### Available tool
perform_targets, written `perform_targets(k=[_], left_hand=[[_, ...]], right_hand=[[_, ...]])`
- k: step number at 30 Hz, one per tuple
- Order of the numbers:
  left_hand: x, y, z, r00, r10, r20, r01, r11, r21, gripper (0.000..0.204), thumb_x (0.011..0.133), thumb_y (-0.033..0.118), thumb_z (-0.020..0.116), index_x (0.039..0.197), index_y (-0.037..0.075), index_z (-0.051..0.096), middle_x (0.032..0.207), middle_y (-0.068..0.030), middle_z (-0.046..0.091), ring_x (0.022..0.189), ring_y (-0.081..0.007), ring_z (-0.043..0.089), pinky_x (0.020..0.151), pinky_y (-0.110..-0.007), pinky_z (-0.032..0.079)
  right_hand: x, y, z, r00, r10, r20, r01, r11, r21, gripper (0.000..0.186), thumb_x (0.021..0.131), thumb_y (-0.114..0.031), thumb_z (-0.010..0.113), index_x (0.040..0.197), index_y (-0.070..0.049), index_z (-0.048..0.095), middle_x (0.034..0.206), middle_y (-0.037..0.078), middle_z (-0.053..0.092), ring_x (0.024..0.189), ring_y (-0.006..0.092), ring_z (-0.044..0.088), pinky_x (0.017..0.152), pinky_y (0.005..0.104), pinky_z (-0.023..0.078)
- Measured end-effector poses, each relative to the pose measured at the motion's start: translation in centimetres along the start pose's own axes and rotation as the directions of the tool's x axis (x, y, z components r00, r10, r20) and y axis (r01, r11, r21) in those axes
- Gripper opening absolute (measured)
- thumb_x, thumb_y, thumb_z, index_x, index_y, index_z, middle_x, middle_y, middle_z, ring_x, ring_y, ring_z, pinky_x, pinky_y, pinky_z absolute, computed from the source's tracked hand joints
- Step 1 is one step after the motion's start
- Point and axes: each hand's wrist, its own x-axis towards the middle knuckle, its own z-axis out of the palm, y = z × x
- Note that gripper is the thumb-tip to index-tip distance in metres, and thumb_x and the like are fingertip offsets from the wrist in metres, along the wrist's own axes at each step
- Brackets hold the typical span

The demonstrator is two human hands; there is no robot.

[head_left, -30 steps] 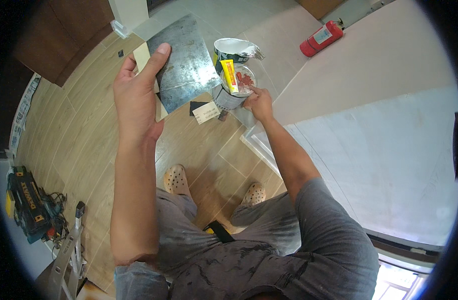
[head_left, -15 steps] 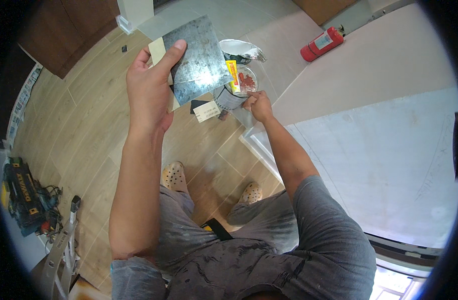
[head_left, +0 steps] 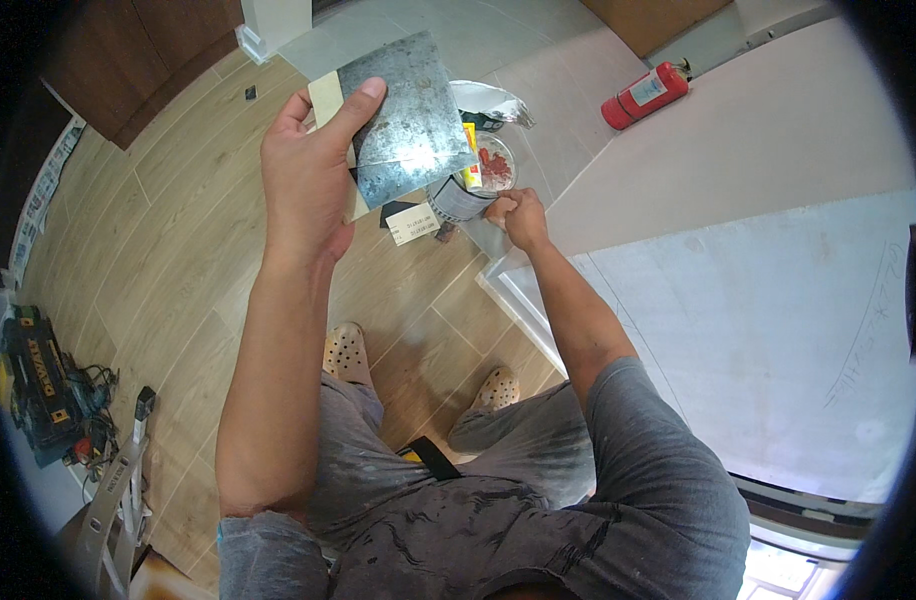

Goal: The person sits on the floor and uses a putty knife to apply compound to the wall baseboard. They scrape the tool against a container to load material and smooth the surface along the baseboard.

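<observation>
My left hand (head_left: 313, 165) grips a flat, square metal plate (head_left: 403, 115) by its cream-coloured edge strip (head_left: 327, 97), thumb on top. The plate is scuffed grey and shines near its lower corner. Just beyond that corner is an open tin (head_left: 461, 201) with reddish lumps (head_left: 494, 165) at its top. A yellow and red tube (head_left: 471, 172) stands at the tin, partly covered by the plate. My right hand (head_left: 523, 217) is closed at the tin's near right rim; what its fingers pinch, if anything, is hidden.
Behind the tin sits a crumpled silver-white wrapper (head_left: 493, 98). A cream card (head_left: 413, 224) lies beside the tin. Further right are a red fire extinguisher (head_left: 645, 95) and a large pale panel (head_left: 738, 300). A black tool case (head_left: 40, 385) and a ladder (head_left: 118, 500) are at left.
My left hand and the metal plate have shifted slightly right, covering more of the tube and tin. My right hand stays at the rim, its fingers slightly shifted.
</observation>
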Motion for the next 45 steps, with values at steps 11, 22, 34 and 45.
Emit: perform_targets(k=[11, 22, 34, 45], left_hand=[[0.3, -0.3, -0.2, 1.0, 0.003, -0.002, -0.003, 1.0, -0.001, 0.044, 0.091, 0.024, 0.082, 0.124, 0.001, 0.063, 0.107, -0.0101, 0.073, 0.092, -0.0162, 0.072, 0.082, -0.033, 0.06], [0.5, -0.4, 0.0, 1.0, 0.006, -0.026, -0.008, 0.999, -0.052, 0.039, 0.09, 0.015, 0.082, 0.12, -0.002, 0.064, 0.105, -0.0113, 0.074, 0.089, -0.0155, 0.072, 0.08, -0.03, 0.059], [0.3, -0.2, -0.2, 1.0, 0.006, -0.017, -0.007, 0.997, -0.075, 0.04, 0.09, 0.014, 0.082, 0.121, -0.002, 0.064, 0.106, -0.0117, 0.074, 0.089, -0.0159, 0.073, 0.079, -0.03, 0.06], [0.2, -0.1, -0.2, 1.0, 0.007, -0.016, -0.007, 1.0, -0.03, 0.049, 0.091, 0.022, 0.083, 0.128, -0.001, 0.062, 0.105, -0.0115, 0.074, 0.089, -0.0166, 0.073, 0.08, -0.031, 0.059]], right_hand=[[1.0, 1.6, 1.3, 0.998, 0.049, -0.026, -0.048, 0.999, 0.021, 0.038, 0.077, 0.002, 0.074, 0.114, -0.007, 0.076, 0.114, 0.02, 0.065, 0.11, 0.0396, 0.065, 0.096, 0.0451, 0.053], [0.4, 0.5, 0.9, 0.993, 0.12, -0.014, -0.121, 0.987, -0.107, 0.037, 0.08, -0.004, 0.078, 0.116, -0.009, 0.072, 0.122, 0.019, 0.061, 0.113, 0.0402, 0.065, 0.099, 0.0469, 0.053], [0.6, 0.5, 1.2, 0.983, 0.18, -0.031, -0.182, 0.977, -0.109, 0.05, 0.078, -0.007, 0.083, 0.125, -0.011, 0.067, 0.13, 0.019, 0.057, 0.118, 0.0406, 0.063, 0.101, 0.0469, 0.054], [0.4, 0.9, 0.9, 0.983, 0.182, -0.01, -0.182, 0.977, -0.113, 0.063, 0.083, -0.02, 0.084, 0.141, -0.013, 0.06, 0.133, 0.02, 0.054, 0.121, 0.0414, 0.062, 0.103, 0.0476, 0.053]])
